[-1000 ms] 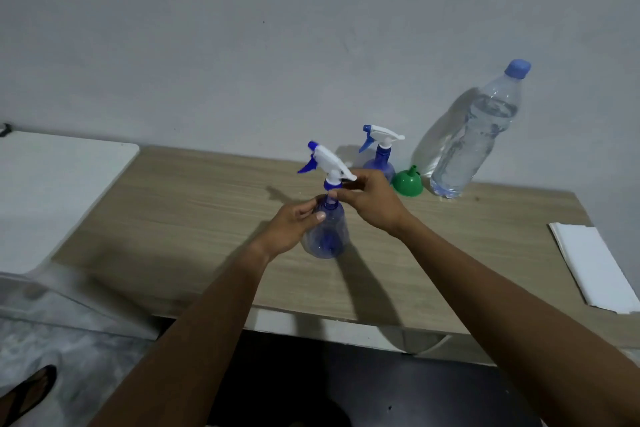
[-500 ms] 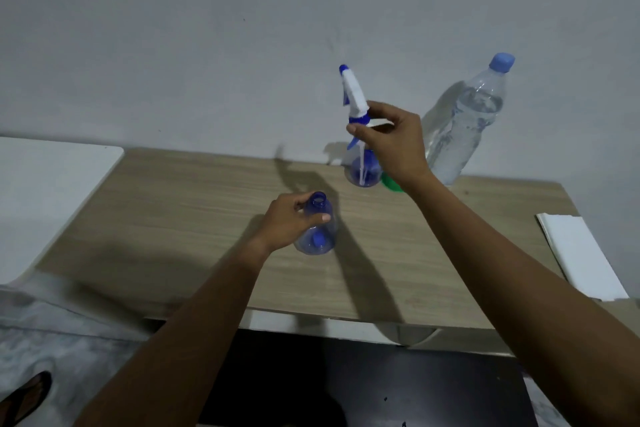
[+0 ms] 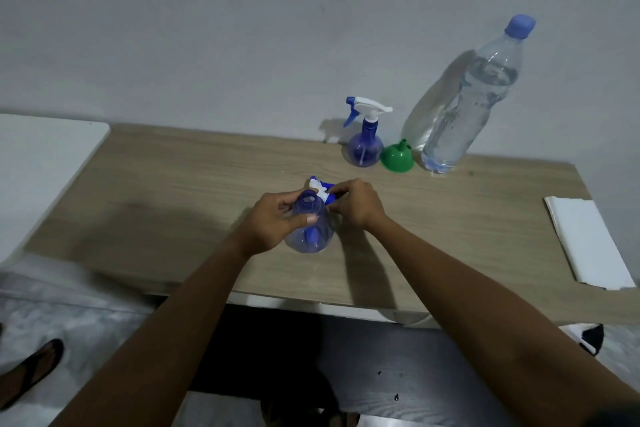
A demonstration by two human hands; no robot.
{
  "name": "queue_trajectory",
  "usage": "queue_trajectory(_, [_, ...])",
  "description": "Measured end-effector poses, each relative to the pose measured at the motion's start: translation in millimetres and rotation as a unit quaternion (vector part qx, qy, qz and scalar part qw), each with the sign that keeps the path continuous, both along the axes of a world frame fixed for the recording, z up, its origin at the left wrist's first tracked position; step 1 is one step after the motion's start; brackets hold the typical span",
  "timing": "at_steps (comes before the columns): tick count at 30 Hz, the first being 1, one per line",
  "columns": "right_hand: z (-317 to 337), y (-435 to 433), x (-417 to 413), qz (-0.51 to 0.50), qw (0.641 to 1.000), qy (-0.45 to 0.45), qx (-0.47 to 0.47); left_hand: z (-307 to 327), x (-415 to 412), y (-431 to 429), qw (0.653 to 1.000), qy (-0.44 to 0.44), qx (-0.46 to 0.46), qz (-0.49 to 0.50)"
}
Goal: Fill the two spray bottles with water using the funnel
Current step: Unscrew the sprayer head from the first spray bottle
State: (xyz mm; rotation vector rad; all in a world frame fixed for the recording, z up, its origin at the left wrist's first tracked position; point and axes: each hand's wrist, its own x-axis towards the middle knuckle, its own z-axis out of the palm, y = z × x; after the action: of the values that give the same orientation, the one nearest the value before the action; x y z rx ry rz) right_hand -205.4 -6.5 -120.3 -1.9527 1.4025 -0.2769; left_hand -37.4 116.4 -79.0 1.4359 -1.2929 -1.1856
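A small blue spray bottle [image 3: 313, 234] stands near the middle of the wooden table [image 3: 173, 191], its neck uncapped. My left hand [image 3: 273, 218] grips its shoulder. Just behind the bottle, low over the table, my right hand [image 3: 356, 204] holds its white-and-blue spray head [image 3: 322, 191]. A second spray bottle [image 3: 365, 146] with its sprayer on stands at the back by the wall. Beside it a green funnel [image 3: 397, 157] rests mouth down. A large clear water bottle [image 3: 464, 104] with a blue cap stands to the right of the funnel.
A folded white paper [image 3: 585, 243] lies at the table's right end. A white surface [image 3: 41, 163] adjoins the table on the left. The grey wall runs close behind the bottles. A sandalled foot [image 3: 27, 371] shows on the floor at lower left.
My right hand lifted the spray head off the bottle, raised it high, then brought it down behind the bottle near the table. My left hand kept hold of the bottle.
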Motion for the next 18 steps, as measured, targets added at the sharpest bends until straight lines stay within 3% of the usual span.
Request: queue_trajectory(18, [-11, -9, -20, -0.057, 0.995, -0.076, 0.009, 5, 1, -10, 0.998, -0.049, 0.025, 0.004])
